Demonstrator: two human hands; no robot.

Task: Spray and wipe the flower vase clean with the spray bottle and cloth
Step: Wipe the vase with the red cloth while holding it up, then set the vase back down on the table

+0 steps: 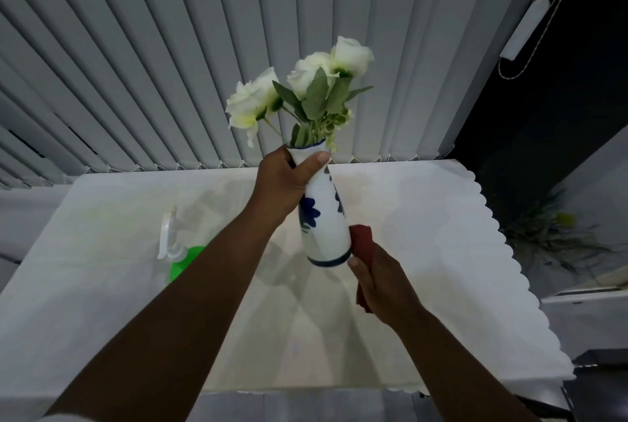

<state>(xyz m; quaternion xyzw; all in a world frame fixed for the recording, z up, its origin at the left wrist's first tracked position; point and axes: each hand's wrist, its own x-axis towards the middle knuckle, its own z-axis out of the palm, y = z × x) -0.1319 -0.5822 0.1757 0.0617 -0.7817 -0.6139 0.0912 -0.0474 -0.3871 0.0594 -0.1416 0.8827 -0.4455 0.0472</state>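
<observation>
A white vase (324, 228) with blue flower markings and a blue base ring is held up above the table, tilted, with white roses (299, 88) standing in its mouth. My left hand (283, 184) grips the vase around its neck. My right hand (384, 282) holds a dark red cloth (362, 238) pressed against the lower right side of the vase. A spray bottle (176, 248) with a green body and a white trigger head stands on the table at the left, partly hidden behind my left forearm.
The table (102, 285) carries a white cloth with a scalloped edge on the right side. Grey vertical blinds (170, 65) hang just behind it. A plant (550, 234) stands on the floor to the right, next to a low white surface (591, 306).
</observation>
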